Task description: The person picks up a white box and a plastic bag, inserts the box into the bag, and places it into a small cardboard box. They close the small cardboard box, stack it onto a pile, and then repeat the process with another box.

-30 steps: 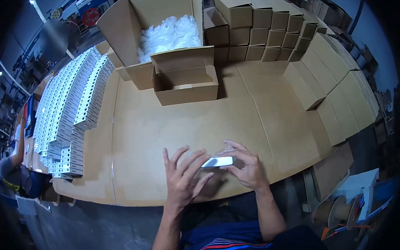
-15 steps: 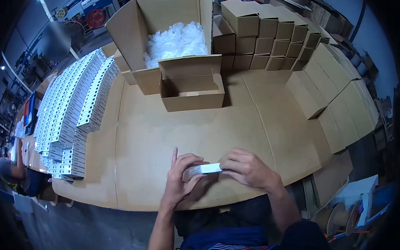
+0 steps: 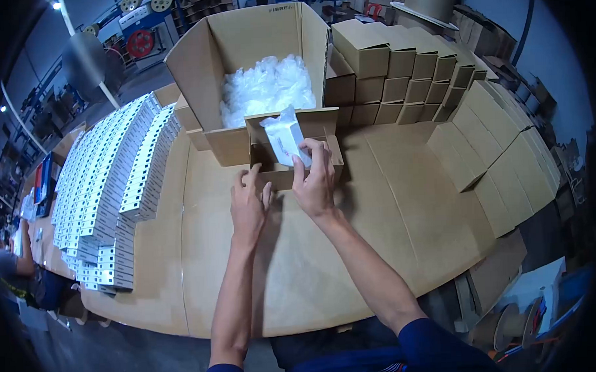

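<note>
In my right hand [image 3: 316, 180] is a small white box [image 3: 284, 139] in a clear plastic bag, pinched near its lower right edge. I hold it tilted over the open cardboard box [image 3: 286, 180], with its lower end just inside. The bag's loose end sticks up past the small box's top. At the front left corner of the cardboard box is my left hand [image 3: 249, 202], its fingers spread and touching the front wall near the rim. The small box hides part of the cardboard box's interior.
Behind stands a large carton [image 3: 253, 40] filled with clear plastic bags [image 3: 268, 88]. Stacked white boxes [image 3: 107, 173] line the table's left side. Brown cartons [image 3: 365, 56] are piled at back right, with more cartons [image 3: 500, 149] along the right edge. A person [image 3: 18, 261] sits far left.
Both hands have moved forward from the table's near side to the open cardboard box. The right hand has carried the bagged white box there; the left has let go of it.
</note>
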Demonstrator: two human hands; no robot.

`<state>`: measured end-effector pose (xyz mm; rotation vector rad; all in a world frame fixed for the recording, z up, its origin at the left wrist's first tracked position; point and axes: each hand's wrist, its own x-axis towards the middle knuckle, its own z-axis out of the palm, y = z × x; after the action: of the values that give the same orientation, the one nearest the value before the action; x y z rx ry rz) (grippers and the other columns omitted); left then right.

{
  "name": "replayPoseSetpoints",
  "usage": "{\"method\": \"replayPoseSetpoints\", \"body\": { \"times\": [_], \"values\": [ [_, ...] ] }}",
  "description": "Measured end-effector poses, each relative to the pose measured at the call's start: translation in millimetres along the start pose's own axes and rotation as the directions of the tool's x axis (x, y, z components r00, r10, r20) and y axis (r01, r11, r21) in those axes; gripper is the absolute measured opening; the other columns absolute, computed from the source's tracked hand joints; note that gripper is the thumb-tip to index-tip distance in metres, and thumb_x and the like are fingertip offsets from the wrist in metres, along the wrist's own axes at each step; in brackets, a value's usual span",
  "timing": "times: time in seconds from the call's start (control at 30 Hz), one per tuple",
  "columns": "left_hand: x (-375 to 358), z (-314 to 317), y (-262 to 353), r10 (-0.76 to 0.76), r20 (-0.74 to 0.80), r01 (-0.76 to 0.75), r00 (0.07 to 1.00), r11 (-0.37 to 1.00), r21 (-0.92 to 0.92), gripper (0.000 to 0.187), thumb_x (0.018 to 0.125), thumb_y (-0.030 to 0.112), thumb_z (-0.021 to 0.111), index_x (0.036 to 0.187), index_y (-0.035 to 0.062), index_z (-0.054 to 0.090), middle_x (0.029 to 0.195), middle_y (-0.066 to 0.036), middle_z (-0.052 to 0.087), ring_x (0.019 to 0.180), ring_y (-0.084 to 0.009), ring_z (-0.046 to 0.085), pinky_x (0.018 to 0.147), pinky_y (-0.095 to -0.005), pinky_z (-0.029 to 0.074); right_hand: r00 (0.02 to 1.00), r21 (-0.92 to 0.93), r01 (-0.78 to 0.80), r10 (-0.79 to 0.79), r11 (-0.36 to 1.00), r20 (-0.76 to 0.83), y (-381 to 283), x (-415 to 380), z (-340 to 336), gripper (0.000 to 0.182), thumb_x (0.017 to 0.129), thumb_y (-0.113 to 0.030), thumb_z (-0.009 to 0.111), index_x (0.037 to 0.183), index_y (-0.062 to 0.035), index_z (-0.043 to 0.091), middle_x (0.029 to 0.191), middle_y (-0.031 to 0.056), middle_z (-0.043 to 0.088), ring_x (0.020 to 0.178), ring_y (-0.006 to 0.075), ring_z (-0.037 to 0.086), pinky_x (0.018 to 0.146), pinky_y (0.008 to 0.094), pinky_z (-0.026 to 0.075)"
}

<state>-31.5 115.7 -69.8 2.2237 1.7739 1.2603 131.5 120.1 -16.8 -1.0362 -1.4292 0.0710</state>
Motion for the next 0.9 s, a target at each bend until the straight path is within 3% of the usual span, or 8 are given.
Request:
{"method": "replayPoseSetpoints", "body": {
  "times": [0.07, 0.17, 0.27, 0.33, 0.43, 0.53, 0.73, 0.9],
  "values": [
    [2, 12, -8, 0.013, -0.036, -0.012, 0.999, 1.000, 0.029, 0.041, 0.094, 0.020, 0.072, 0.132, 0.0104, 0.058, 0.116, -0.021, 0.060, 0.097, -0.0409, 0.064, 0.081, -0.0486, 0.055, 0.998, -0.084, 0.014, -0.019, 0.996, -0.063, 13, 6, 4, 0.027, 0.089, 0.004, 0.065, 0.113, -0.0009, 0.055, 0.100, 0.0176, 0.058, 0.093, 0.0363, 0.061, 0.082, 0.0453, 0.049],
    [2, 15, 0, -0.057, -0.021, 0.057, 0.998, 0.998, 0.004, 0.030, 0.095, 0.017, 0.071, 0.119, 0.0044, 0.060, 0.099, -0.019, 0.061, 0.088, -0.0392, 0.064, 0.077, -0.0480, 0.054, 0.998, -0.180, 0.042, -0.048, 0.983, -0.028, 32, 10, -10, 0.028, 0.090, 0.007, 0.061, 0.116, 0.0011, 0.053, 0.108, 0.0229, 0.055, 0.104, 0.0424, 0.058, 0.087, 0.0502, 0.048],
    [3, 20, -1, 0.002, -0.080, 0.001, 0.997, 1.000, 0.031, 0.030, 0.094, 0.018, 0.074, 0.117, 0.0022, 0.063, 0.096, -0.017, 0.062, 0.075, -0.0331, 0.064, 0.067, -0.0454, 0.053, 0.998, -0.277, 0.030, -0.013, 0.960, 0.063, 41, 18, -29, 0.031, 0.091, 0.005, 0.061, 0.120, 0.0010, 0.052, 0.113, 0.0268, 0.053, 0.108, 0.0461, 0.058, 0.094, 0.0543, 0.048],
    [3, 22, 0, 0.006, -0.093, -0.003, 0.996, 1.000, 0.031, 0.028, 0.093, 0.018, 0.074, 0.114, 0.0008, 0.063, 0.095, -0.016, 0.064, 0.074, -0.0328, 0.065, 0.066, -0.0449, 0.053, 0.993, -0.451, 0.083, -0.035, 0.889, 0.114, 55, 21, -38, 0.028, 0.091, 0.002, 0.062, 0.117, -0.0005, 0.053, 0.112, 0.0249, 0.053, 0.103, 0.0430, 0.059, 0.095, 0.0559, 0.045],
    [4, 21, 7, -0.023, -0.070, 0.025, 0.997, 0.999, 0.027, 0.027, 0.093, 0.018, 0.073, 0.112, 0.0004, 0.064, 0.095, -0.018, 0.065, 0.079, -0.0351, 0.066, 0.070, -0.0456, 0.054, 0.987, -0.497, 0.142, -0.082, 0.856, 0.141, 62, 25, -47, 0.027, 0.091, -0.001, 0.065, 0.115, -0.0027, 0.054, 0.107, 0.0214, 0.055, 0.097, 0.0392, 0.060, 0.092, 0.0546, 0.045],
    [3, 19, 16, -0.077, -0.010, 0.077, 0.997, 0.997, 0.003, 0.027, 0.094, 0.018, 0.072, 0.112, -0.0001, 0.065, 0.097, -0.020, 0.065, 0.088, -0.0396, 0.067, 0.077, -0.0470, 0.055, 0.991, -0.513, 0.019, 0.052, 0.858, 0.123, 58, 30, -49, 0.028, 0.089, -0.003, 0.070, 0.114, -0.0042, 0.056, 0.103, 0.0182, 0.056, 0.094, 0.0376, 0.060, 0.087, 0.0516, 0.046],
    [-2, 19, 19, -0.104, -0.017, 0.104, 0.994, 0.995, 0.003, 0.027, 0.093, 0.019, 0.073, 0.112, 0.0010, 0.067, 0.097, -0.020, 0.066, 0.089, -0.0390, 0.068, 0.077, -0.0465, 0.057, 0.998, -0.596, -0.004, 0.043, 0.803, 0.051, 68, 27, -51, 0.021, 0.085, -0.005, 0.075, 0.105, -0.0027, 0.068, 0.096, 0.0160, 0.055, 0.088, 0.0344, 0.059, 0.080, 0.0470, 0.046],
    [-2, 22, 16, -0.038, -0.103, 0.040, 0.994, 0.999, 0.018, 0.023, 0.090, 0.015, 0.076, 0.108, 0.0016, 0.069, 0.090, -0.016, 0.067, 0.076, -0.0325, 0.067, 0.068, -0.0448, 0.055, 0.992, -0.547, -0.091, 0.125, 0.832, 0.026, 82, 14, -53, 0.017, 0.086, -0.006, 0.075, 0.102, -0.0021, 0.072, 0.099, 0.0181, 0.055, 0.089, 0.0381, 0.060, 0.078, 0.0488, 0.049]
  ]
}}
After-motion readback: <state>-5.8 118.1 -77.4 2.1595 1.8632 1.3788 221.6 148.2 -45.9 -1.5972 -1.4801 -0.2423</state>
